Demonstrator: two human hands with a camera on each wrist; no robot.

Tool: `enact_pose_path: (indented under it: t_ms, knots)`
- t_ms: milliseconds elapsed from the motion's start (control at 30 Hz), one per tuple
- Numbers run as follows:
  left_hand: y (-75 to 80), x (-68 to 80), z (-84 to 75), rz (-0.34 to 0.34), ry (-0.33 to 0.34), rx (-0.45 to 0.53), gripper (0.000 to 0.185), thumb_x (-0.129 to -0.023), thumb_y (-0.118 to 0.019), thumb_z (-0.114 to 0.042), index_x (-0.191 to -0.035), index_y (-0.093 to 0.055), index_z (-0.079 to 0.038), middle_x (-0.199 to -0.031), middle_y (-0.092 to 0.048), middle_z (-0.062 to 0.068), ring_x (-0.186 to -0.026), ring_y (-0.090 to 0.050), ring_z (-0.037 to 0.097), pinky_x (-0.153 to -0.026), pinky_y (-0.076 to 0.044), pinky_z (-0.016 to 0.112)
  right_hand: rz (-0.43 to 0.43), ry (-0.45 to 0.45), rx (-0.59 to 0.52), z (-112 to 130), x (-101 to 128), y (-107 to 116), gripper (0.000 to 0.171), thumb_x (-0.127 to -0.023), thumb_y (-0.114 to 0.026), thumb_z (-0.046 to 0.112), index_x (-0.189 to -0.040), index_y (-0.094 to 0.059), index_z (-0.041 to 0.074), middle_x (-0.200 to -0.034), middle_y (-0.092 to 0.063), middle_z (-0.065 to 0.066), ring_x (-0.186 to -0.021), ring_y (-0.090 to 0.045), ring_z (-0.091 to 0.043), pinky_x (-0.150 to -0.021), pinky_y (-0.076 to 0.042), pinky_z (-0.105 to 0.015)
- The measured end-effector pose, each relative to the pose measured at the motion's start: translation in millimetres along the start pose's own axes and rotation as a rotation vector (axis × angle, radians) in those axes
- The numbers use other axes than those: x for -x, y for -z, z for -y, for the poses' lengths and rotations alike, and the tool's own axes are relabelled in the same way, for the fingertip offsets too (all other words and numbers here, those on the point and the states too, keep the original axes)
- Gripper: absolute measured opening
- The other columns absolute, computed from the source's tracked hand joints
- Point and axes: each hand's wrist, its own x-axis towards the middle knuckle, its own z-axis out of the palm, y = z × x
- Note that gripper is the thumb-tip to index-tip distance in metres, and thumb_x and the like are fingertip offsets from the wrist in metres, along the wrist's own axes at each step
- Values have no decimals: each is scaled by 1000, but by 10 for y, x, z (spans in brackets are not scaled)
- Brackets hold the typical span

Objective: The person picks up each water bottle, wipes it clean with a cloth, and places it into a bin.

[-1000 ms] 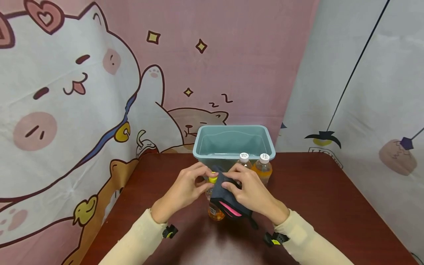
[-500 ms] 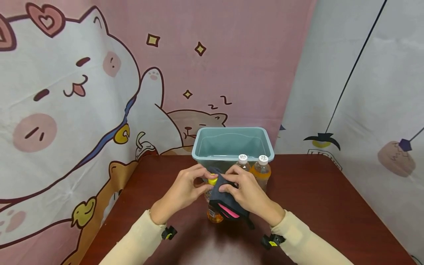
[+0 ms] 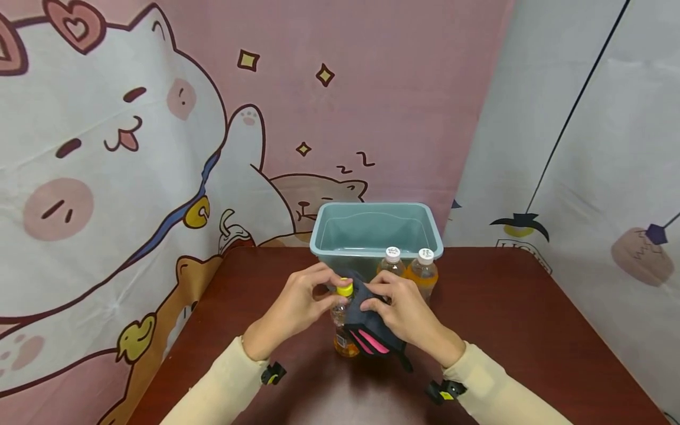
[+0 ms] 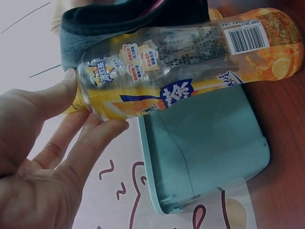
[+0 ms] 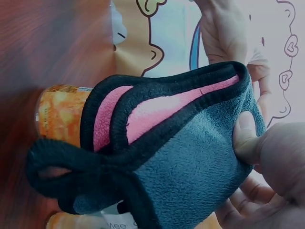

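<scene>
My left hand (image 3: 297,304) pinches the yellow cap (image 3: 345,288) of a clear plastic drink bottle (image 4: 186,67) with an orange-patterned label. The bottle stands upright on the table. In my right hand (image 3: 409,307) is a folded cloth (image 5: 190,157), dark grey outside and pink inside, with black edging and a hanging loop (image 5: 62,169). Thumb and fingers pinch it near its upper end. The cloth lies against the right side of the bottle and hides part of it.
Two white-capped bottles, one of them with orange contents (image 3: 422,273), stand behind my right hand. A light blue plastic bin (image 3: 376,255) sits behind them at the table's back edge. The brown table (image 3: 510,319) extends to both sides; a cartoon-printed curtain (image 3: 404,106) hangs behind.
The cloth has shifted slightly right, and more of the yellow cap and bottle neck shows. More of the pink folds is visible. Both hands keep their grips.
</scene>
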Motion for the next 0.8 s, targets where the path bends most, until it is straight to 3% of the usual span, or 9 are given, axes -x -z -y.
enact_pose_path:
  t_ms: [133, 333, 800]
  knots:
    - [-2, -9, -5, -6, -7, -11, 34, -91, -99, -8, -122, -89, -17, -118, -82, 0, -106, -82, 14, -87, -72, 29, 17, 11, 22, -56, 51, -3, 28, -94, -97, 13, -121, -92, 8, -104, -78, 3, -85, -67, -4, -70, -57, -22]
    - [9, -11, -1, -8, -16, -34, 31, -93, -98, -7, -120, -88, -17, -119, -83, -2, -106, -81, 14, -84, -69, 28, 132, 0, 47, -210, 161, -104, 33, -97, -94, 14, -126, -89, 1, -102, -76, 2, -83, -68, 0, -68, -57, -20]
    - [13, 6, 3, 16, -17, -48, 29, -95, -97, -11, -122, -86, -18, -121, -81, -1, -97, -74, 10, -73, -58, 20, 356, 2, 186, -471, 309, -425, 34, -97, -96, 17, -124, -89, -3, -100, -75, -4, -90, -81, -21, -74, -66, -25]
